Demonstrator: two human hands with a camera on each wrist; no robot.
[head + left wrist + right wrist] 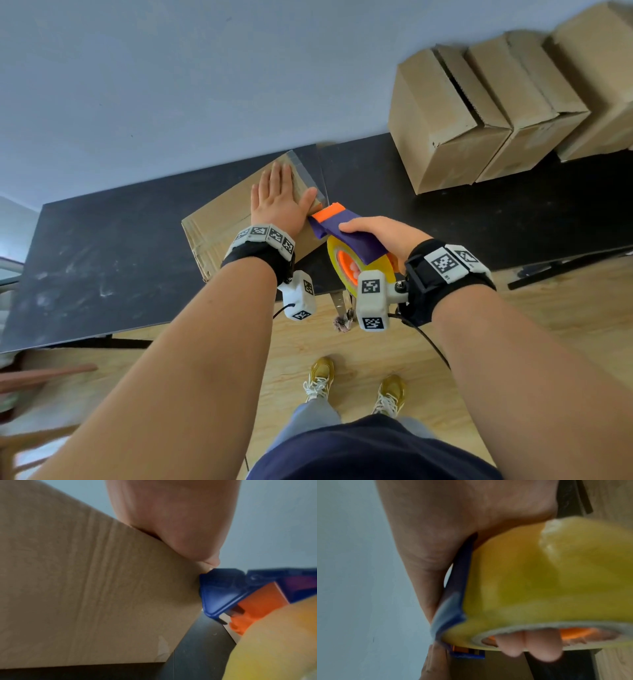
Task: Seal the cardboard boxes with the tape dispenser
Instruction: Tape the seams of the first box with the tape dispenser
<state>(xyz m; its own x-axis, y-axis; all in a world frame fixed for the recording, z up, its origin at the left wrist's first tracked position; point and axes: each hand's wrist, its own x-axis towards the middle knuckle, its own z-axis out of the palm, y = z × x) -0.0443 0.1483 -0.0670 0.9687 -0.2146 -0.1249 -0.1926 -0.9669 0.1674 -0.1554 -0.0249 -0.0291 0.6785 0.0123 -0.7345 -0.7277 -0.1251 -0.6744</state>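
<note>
Left hand [279,202]: flat, fingers straight and together, palm down on top of cardboard box [219,219]. Thumb spread toward tape dispenser [346,233], tip just beside its orange front edge.

Cardboard box: lying on black desk [102,253], near the front edge, turned at an angle to it. Strip of clear tape [305,171] visible along the top at the far end, beyond the left fingertips.

Right hand [387,236]: closed around tape dispenser from above, thumb on the purple body. In right wrist view, fingertips [539,646] curled into the orange core of the yellow tape roll [539,574].

Tape dispenser: purple body, orange front part, yellow roll behind. Nose set against the near right corner of the cardboard box, at the top edge; in left wrist view, blue-purple nose [221,592] touching the box side just below the left thumb. Roll hanging past the box, over the desk's front edge.

Stacked boxes [479,113]: group of brown cartons on the desk at far right, well apart from the box under the hands, flaps unsealed on the nearest.

Wooden floor [548,325] below, person's two shoes [320,377] visible between the forearms.
</note>
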